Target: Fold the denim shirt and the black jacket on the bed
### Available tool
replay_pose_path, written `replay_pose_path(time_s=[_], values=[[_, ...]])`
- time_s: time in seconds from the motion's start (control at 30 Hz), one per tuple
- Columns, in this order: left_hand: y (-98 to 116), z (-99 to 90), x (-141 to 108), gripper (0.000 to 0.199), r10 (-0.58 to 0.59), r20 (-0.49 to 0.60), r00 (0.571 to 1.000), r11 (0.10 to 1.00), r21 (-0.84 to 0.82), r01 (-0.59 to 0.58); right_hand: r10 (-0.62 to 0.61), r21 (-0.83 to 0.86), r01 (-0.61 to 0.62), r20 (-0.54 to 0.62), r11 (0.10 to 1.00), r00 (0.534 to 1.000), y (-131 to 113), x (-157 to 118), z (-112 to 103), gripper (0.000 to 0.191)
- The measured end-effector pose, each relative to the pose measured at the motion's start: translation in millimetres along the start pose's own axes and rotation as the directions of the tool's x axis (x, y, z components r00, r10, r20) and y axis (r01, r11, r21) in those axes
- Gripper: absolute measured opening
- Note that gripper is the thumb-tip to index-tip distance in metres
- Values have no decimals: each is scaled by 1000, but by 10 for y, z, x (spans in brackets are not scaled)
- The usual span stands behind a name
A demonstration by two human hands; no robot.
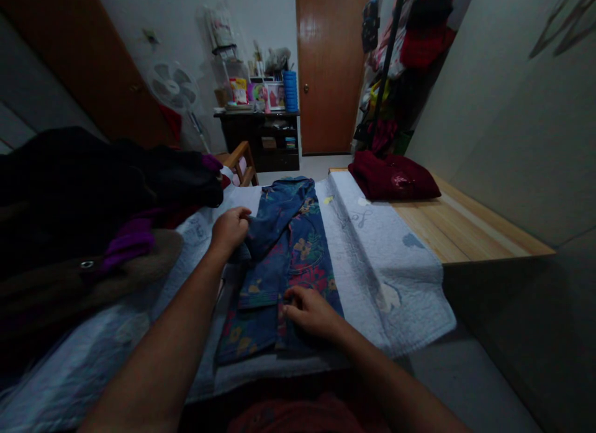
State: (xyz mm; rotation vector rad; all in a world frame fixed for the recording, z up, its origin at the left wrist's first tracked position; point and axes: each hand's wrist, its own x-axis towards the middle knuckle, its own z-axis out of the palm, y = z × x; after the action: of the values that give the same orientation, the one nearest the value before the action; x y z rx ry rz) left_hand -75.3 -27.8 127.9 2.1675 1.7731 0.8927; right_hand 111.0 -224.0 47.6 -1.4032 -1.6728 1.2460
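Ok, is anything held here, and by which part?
A blue floral garment: the right hand pinches its lower part, beside the cuff; the left hand is at the folded sleeve, its grip unclear.

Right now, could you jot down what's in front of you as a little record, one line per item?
left hand: pinching the garment's left edge
right hand: on the lower part of the garment, fingers curled
garment: blue, floral print, laid lengthwise, partly folded over
under it: pale quilted cover
left side: heap of dark clothes, some purple
right side: dark red garment, folded, on the wooden surface
background: standing fan, closed door, dark cabinet
lighting: dim
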Motion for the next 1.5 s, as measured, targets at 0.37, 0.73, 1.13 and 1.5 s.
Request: replay_pose_path(time_s=[0.37, 0.73, 1.13, 1.5], values=[[526, 584, -643, 33, 251, 92, 964, 926, 267, -267, -274, -453, 176, -160, 874, 948, 163, -165, -292, 32], [541, 1393, -168, 38, 74, 380, 922, 960, -276, 36, -120, -714, -67, -209, 697, 971, 410, -168, -339, 62], [446, 1524, -48, 64, 104, 301, 948, 965, -262, -22, -80, -685, -102, -229, 721, 970, 526, -335, -519, 61], [787, 1221, -793, 49, 387, 311, 868, 882, 148, -447, -101, -708, 16, -79, 706, 992, 624, -624, -643, 92]])
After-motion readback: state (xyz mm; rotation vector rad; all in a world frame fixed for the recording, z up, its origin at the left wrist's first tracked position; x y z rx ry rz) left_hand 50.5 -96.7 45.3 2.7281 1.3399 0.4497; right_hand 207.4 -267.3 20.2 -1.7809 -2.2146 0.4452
